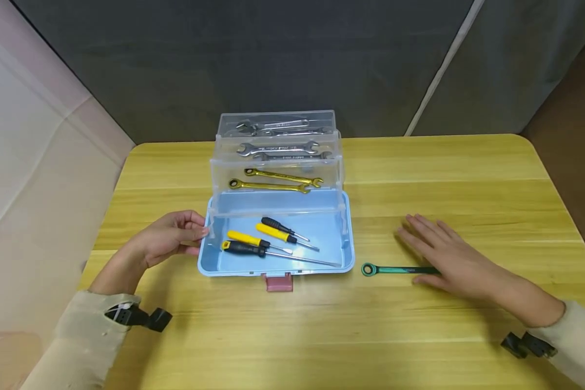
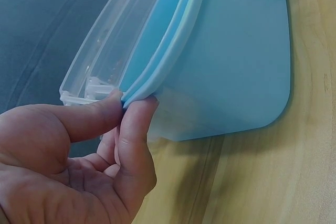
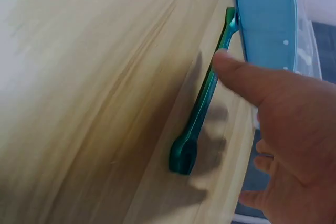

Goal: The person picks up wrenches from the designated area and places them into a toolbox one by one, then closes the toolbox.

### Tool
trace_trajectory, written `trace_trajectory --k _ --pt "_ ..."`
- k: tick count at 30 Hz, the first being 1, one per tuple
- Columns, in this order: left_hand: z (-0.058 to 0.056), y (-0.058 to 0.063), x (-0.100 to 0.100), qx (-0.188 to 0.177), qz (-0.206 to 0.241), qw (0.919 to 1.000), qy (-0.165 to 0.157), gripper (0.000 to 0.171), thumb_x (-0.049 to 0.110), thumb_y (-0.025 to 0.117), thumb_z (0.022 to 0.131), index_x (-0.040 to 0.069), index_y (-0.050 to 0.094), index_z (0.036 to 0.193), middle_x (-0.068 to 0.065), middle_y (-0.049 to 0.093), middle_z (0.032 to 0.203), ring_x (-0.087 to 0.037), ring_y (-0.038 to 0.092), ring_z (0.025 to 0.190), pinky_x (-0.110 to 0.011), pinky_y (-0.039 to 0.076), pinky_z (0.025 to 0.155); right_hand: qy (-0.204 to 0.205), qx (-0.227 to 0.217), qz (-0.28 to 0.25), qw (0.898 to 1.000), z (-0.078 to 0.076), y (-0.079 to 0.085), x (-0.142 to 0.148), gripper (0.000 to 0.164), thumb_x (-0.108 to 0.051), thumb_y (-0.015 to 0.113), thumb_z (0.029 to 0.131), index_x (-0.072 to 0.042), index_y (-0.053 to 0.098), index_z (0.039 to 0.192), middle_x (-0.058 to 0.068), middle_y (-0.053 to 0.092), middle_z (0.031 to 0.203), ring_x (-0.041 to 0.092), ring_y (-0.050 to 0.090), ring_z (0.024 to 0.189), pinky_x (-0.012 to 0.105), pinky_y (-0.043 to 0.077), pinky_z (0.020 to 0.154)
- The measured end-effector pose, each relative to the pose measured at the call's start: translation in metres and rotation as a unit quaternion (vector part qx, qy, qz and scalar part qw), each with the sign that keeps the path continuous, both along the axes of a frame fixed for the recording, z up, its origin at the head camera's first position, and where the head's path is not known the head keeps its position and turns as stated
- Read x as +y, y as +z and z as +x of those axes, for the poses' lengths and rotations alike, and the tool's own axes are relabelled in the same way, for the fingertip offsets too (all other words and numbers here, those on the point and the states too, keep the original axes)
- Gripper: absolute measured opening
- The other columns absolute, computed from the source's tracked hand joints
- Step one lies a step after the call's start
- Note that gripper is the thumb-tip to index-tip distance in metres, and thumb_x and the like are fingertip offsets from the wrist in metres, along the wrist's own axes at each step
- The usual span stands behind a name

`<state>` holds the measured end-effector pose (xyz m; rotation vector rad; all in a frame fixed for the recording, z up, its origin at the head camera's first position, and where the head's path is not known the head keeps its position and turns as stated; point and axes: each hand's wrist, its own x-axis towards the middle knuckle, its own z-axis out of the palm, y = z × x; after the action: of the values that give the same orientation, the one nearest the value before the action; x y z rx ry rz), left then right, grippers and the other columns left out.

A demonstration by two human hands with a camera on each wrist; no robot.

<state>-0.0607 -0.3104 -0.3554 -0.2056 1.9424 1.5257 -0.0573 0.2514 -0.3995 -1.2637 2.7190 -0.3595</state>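
A blue toolbox [image 1: 273, 268] stands on the table with its clear trays raised in tiers. My left hand [image 1: 173, 238] pinches the box's left rim between thumb and forefinger, as the left wrist view shows up close. To the right of the box lies a green ratchet wrench [image 1: 390, 270] on the wood. My right hand [image 1: 448, 262] hovers over the wrench's right end with fingers straight. In the right wrist view the thumb [image 3: 241, 74] overlaps the wrench's shaft; whether it touches I cannot tell.
Several yellow and black screwdrivers [image 1: 244, 238] lie in the box's bottom. Two golden wrenches [image 1: 283, 176] rest in the lowest tray, silver wrenches [image 1: 278, 148] in the trays above. A pink latch [image 1: 279, 283] hangs at the front. Behind the table [image 1: 322, 336] is a dark curtain [image 1: 273, 65].
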Motion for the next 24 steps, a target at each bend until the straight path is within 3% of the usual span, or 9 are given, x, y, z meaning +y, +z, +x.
trace_trajectory --k 5,8,13,17,24 --pt "0.0003 -0.0008 -0.0012 0.0 0.0 1.0 -0.002 0.016 0.008 0.055 0.105 -0.003 0.049 0.115 0.001 0.065 0.092 -0.012 0.066 0.085 -0.028 0.06 0.078 -0.014 0.013 0.002 1.0 -0.0005 -0.0035 0.0075 0.094 -0.028 0.085 0.083 -0.004 0.033 0.157 0.024 0.028 0.162 0.041 0.024 0.15 0.057 0.023 0.121" --pt "0.0003 -0.0006 -0.0011 0.0 0.002 1.0 0.001 0.015 0.006 0.056 0.105 -0.002 0.049 0.114 0.001 0.065 0.091 -0.012 0.066 0.084 -0.028 0.06 0.077 -0.022 0.018 0.002 1.0 -0.0018 -0.0042 0.0089 0.09 -0.026 0.088 0.08 -0.002 0.041 0.152 0.024 0.039 0.155 0.043 0.036 0.142 0.06 0.035 0.112" --pt "0.0004 -0.0008 -0.001 -0.001 0.004 1.0 0.004 0.015 0.005 0.056 0.104 -0.003 0.048 0.114 0.001 0.065 0.091 -0.013 0.067 0.084 -0.028 0.061 0.077 -0.04 0.021 -0.01 0.999 -0.0035 -0.0048 0.0085 0.055 -0.023 0.089 0.079 -0.005 0.063 0.124 0.011 0.061 0.121 0.029 0.058 0.111 0.049 0.053 0.088" --pt "0.0006 -0.0003 -0.0009 0.0 0.003 1.0 0.003 0.015 0.005 0.056 0.104 -0.003 0.048 0.114 0.001 0.064 0.091 -0.013 0.066 0.084 -0.028 0.061 0.077 -0.053 0.02 -0.007 0.998 -0.0034 -0.0052 0.0074 0.03 -0.018 0.088 0.08 -0.017 0.064 0.098 -0.004 0.059 0.098 0.014 0.055 0.089 0.037 0.051 0.072" --pt "0.0007 -0.0018 -0.0007 0.001 0.01 1.0 0.0 0.013 0.005 0.055 0.105 -0.002 0.049 0.113 0.001 0.064 0.09 -0.012 0.066 0.083 -0.028 0.061 0.076 -0.045 -0.004 0.001 0.999 -0.0064 -0.007 0.0097 0.028 -0.018 0.084 0.084 -0.021 0.057 0.087 -0.012 0.049 0.087 0.009 0.042 0.079 0.032 0.04 0.067"
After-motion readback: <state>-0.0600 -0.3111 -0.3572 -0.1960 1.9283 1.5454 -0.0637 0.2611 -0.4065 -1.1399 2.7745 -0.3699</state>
